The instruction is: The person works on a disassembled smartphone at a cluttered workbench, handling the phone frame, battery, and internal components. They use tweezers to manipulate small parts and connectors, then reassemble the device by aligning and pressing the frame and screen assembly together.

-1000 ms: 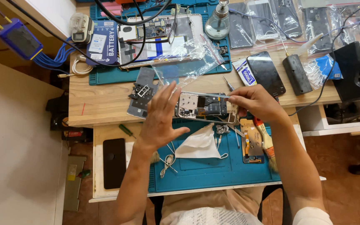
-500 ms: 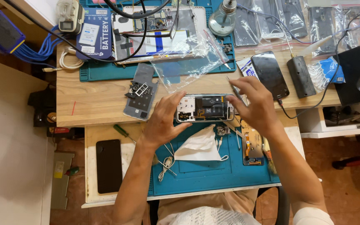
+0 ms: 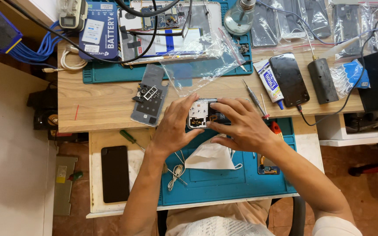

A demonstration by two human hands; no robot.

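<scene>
1. The right hand (image 3: 243,126), which half a second ago gripped only the right end of the opened phone (image 3: 202,114), now lies flat over most of it, fingers pressing down.
2. The left hand (image 3: 178,124) still clasps the phone's left end, thumb beneath.
3. The phone sits between both hands, above the white face mask (image 3: 208,157); the work looks like pressing parts into seat.
4. A screwdriver (image 3: 254,98) lies just beyond the right fingers.

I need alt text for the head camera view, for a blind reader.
Both hands, left hand and right hand, hold an opened phone over a wooden bench. A white face mask lies below on a blue mat.
</scene>
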